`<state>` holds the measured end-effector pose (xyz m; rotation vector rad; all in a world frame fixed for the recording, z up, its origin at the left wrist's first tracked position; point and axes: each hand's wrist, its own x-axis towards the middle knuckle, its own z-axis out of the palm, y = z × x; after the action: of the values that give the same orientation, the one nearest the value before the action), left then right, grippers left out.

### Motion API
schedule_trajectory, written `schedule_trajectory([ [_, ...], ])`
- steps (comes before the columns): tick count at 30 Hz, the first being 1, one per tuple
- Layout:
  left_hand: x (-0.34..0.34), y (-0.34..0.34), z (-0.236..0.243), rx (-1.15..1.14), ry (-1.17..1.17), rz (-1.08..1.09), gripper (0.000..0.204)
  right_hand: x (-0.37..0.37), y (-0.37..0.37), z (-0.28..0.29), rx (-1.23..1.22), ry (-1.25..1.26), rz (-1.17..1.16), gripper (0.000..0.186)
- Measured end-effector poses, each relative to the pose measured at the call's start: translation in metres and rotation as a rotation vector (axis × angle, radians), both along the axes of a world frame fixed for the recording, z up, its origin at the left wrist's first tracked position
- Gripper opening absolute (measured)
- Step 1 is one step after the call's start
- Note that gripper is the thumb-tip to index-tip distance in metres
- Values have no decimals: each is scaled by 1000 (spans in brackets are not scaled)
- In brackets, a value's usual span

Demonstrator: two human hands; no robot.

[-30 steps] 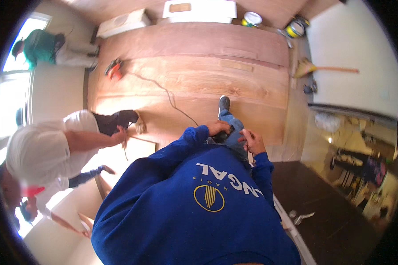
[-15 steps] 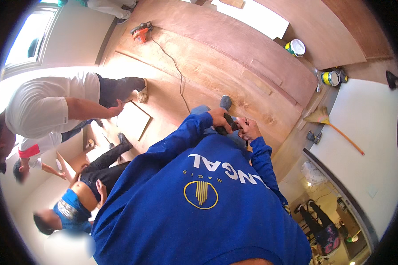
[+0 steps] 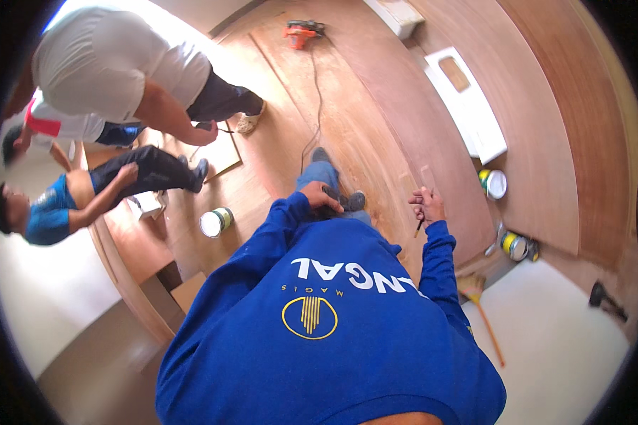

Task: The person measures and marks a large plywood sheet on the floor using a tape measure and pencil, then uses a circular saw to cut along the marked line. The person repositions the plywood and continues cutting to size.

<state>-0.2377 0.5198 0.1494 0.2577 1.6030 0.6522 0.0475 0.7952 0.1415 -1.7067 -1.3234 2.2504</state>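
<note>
Black object (image 3: 334, 196) in left fingers (image 3: 324, 200).

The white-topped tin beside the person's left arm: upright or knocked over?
Upright: the tin shows its round white top, with its side wall running down to the wooden floor.

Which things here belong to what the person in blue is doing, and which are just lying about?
Apparently in use:
- dark object, kind unclear, in the left hand
- slim dark tool in the right hand

Apparently lying about, no hand on them:
- orange corded power tool
- broom
- paint cans
- long white box
</note>
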Motion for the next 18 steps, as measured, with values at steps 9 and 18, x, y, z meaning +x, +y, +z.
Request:
schedule_trajectory([
  [9, -66, 62, 3, 74, -69, 296, 54, -187, 89, 32, 146, -89, 484, 33],
  [18, -92, 129, 13, 227, 41, 583, 59, -338, 82, 54, -11, -4, 1272, 32],
])
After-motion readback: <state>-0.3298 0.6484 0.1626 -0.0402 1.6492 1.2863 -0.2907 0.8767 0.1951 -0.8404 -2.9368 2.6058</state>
